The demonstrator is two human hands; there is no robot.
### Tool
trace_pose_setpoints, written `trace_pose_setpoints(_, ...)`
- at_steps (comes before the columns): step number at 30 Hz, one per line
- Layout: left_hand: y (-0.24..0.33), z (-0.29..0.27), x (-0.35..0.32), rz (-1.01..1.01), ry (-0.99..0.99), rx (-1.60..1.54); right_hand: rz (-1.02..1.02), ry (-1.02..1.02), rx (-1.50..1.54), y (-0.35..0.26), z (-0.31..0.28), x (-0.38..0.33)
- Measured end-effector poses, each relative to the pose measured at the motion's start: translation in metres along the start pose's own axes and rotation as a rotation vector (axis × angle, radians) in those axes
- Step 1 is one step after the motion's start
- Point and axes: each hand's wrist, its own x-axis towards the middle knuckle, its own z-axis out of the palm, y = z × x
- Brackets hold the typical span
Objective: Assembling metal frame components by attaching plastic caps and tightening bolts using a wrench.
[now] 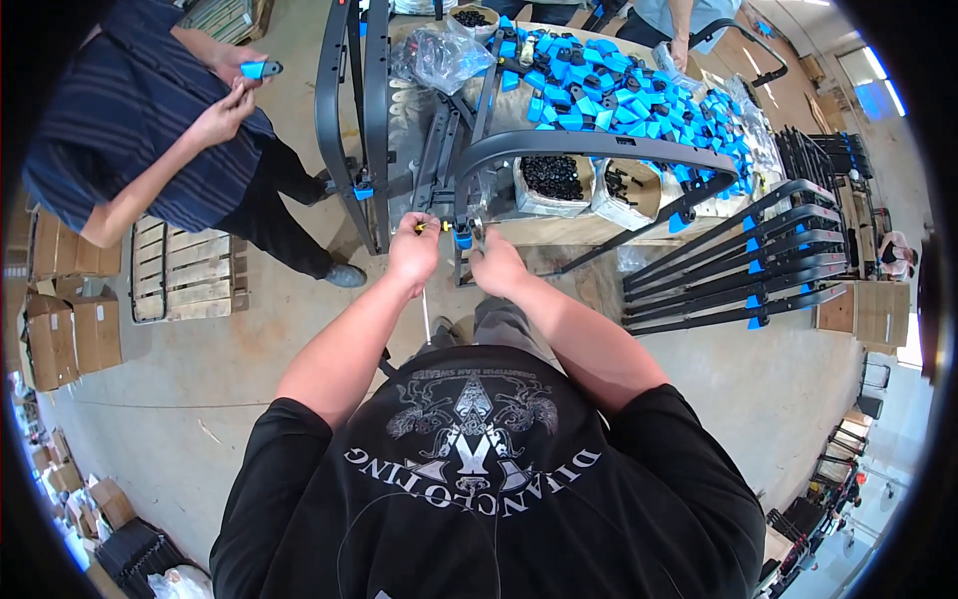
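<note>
My left hand (pixel 414 252) is closed around a small yellow-and-black piece, perhaps a knob or tool handle; its exact kind is unclear. A yellow tip (pixel 446 227) shows beside the fingers, close to a blue fitting (pixel 463 239) at the end of a black metal frame (pixel 599 146). On the fitting's other side, my right hand (pixel 500 268) is closed on a small metallic item (pixel 478 232), partly hidden by the fingers. A thin white rod or cord (pixel 426 314) hangs below my left hand.
Blue plastic parts (pixel 609 85) are heaped on the table, near boxes of black hardware (pixel 555 180). A person (pixel 150 130) at left holds a blue piece (pixel 261 69); another person's hand (pixel 680 52) is across the table. Black frames (pixel 738 262) stack at right; a pallet (pixel 185 270) lies left.
</note>
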Motion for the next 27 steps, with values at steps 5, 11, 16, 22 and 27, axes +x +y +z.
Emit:
trace_pose_setpoints(5, 0.016, 0.005, -0.011, -0.114, -0.019, -0.104, -0.119, 0.008, -0.141, 0.007, 0.002, 0.014)
trace_pose_setpoints(11, 0.004, 0.004, -0.008, -0.055, 0.081, -0.096, 0.048, -0.377, 0.188, -0.029, -0.043, -0.004)
trace_pose_setpoints(16, 0.010, 0.013, -0.004, -0.069, 0.044, -0.019, -0.203, -0.076, -0.031, 0.015, 0.002, 0.014)
trace_pose_setpoints(22, -0.003, 0.004, -0.008, 0.009, 0.090, -0.147, 0.397, -0.627, 1.036, -0.038, -0.064, 0.000)
trace_pose_setpoints(27, 0.007, 0.020, -0.006, -0.050, 0.082, -0.132, -0.194, 0.028, -0.067, 0.022, 0.012, 0.021)
